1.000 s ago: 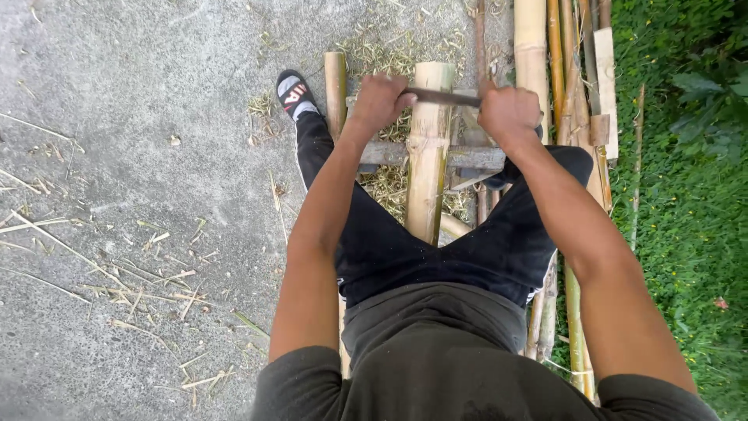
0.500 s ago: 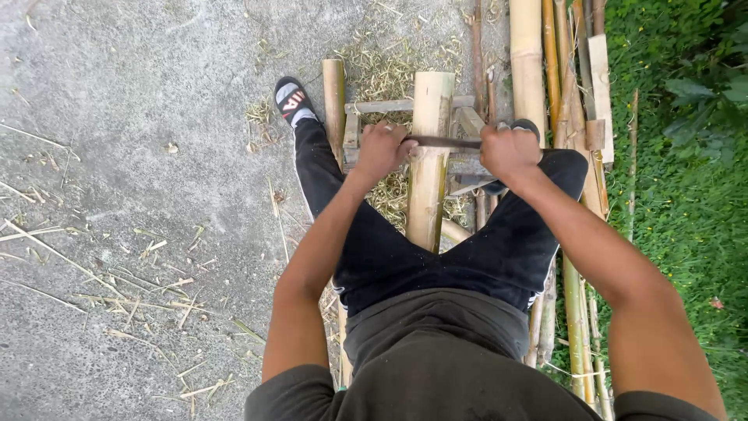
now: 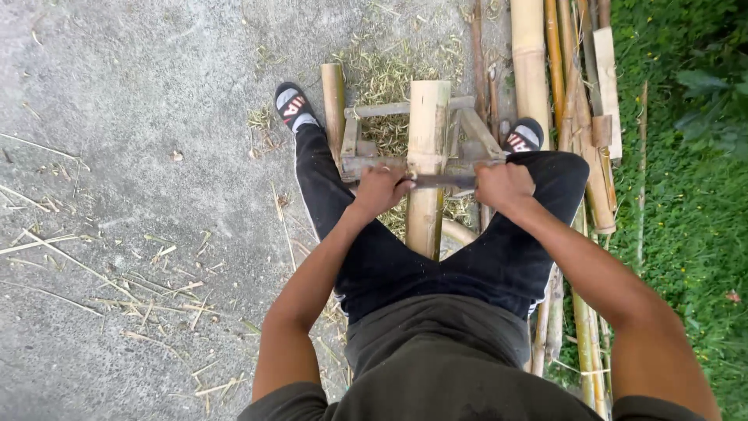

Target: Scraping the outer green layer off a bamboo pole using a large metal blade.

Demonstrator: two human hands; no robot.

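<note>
Across the thick bamboo pole (image 3: 427, 156), which runs upright through the middle of my view between the legs in dark trousers, lies a flat dark blade (image 3: 440, 181). My left hand (image 3: 379, 189) has its fingers clenched round the blade's end just left of the pole; my right hand (image 3: 503, 185) grips the other end just right of it. Under the pole sits a grey wooden frame (image 3: 405, 109). Right of the pole lie more bamboo poles (image 3: 530, 62) beside grass (image 3: 686, 195); left of it, a black sandal (image 3: 291, 105) on concrete ground (image 3: 117, 156) strewn with shavings.
</note>
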